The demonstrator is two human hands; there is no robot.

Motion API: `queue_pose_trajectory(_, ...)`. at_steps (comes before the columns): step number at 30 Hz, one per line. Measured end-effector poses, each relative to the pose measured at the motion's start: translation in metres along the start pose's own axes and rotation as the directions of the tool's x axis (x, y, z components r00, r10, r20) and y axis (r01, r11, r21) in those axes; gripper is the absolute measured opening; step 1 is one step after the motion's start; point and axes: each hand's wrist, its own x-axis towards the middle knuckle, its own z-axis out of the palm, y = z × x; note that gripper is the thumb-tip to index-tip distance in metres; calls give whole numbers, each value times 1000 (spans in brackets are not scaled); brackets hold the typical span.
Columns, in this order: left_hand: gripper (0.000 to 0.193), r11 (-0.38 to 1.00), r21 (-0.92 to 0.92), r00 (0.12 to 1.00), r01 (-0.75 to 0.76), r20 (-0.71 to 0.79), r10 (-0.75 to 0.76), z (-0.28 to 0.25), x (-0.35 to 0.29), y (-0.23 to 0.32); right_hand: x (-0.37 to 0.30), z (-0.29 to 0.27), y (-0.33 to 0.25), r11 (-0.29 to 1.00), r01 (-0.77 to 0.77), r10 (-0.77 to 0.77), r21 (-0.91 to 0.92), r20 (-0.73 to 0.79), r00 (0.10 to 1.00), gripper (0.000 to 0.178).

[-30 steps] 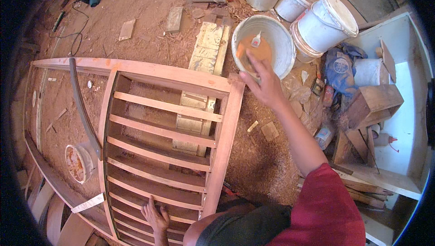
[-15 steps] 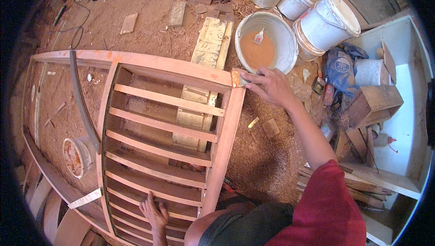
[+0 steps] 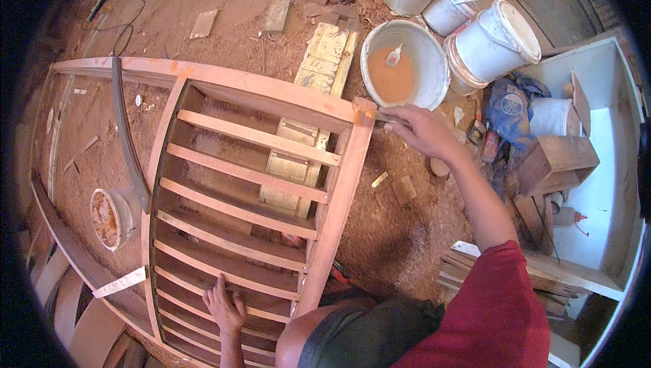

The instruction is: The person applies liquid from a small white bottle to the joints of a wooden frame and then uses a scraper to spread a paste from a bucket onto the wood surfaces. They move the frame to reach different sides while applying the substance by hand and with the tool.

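Observation:
A slatted wooden frame (image 3: pixel 339 222) with a curved top rail stretches across the left and middle. At its far right corner, orange filler (image 3: pixel 365 112) is smeared on the wood. My right hand (image 3: pixel 428 133) pinches a thin, flat scraper (image 3: pixel 389 118) just right of that corner, its blade seen nearly edge-on. Whether the blade touches the wood I cannot tell. My left hand (image 3: pixel 226 305) rests on the lower slats, holding nothing, its index finger stretched out and the others loosely bent.
Beyond the corner stands a wide tub (image 3: pixel 434 73) with orange-brown powder and a small white bottle (image 3: pixel 394 55) inside. White buckets (image 3: pixel 498 36) stand behind it. A filler-stained bucket (image 3: pixel 115 219) sits within the frame's left side. At right lies a pale blue cabinet (image 3: pixel 607 178).
My right hand has moved slightly right, drawing the scraper off the corner and leaving orange filler exposed there. My left hand stays on the slats. The whole view has shifted a little.

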Motion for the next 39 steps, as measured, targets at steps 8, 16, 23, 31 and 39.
queue_pose_trajectory(8, 61, 1000, -4, 1000, 2, 3, -2, 2, -2, -3, 19, 23, 26, 853, -450, 297, 264, 464, 835, 58)
queue_pose_trajectory(16, 60, 999, -23, 999, 31, 21, -30, 0, -4, 1, 58, 16, 25, 972, -221, 231, -79, 500, 835, 72)
queue_pose_trajectory(23, 60, 1000, -9, 1000, 18, 2, -18, -4, -4, -2, 62, -27, 3, 887, -204, 406, -415, 489, 772, 64)
queue_pose_trajectory(31, 62, 999, -25, 999, -24, -42, 23, -2, -3, -4, 50, -32, -51, 923, -42, 156, -383, 272, 949, 35)
queue_pose_trajectory(39, 61, 999, -35, 1000, 12, -20, -13, -2, -3, -1, 23, 4, -69, 765, -11, 178, -644, 196, 964, 39)
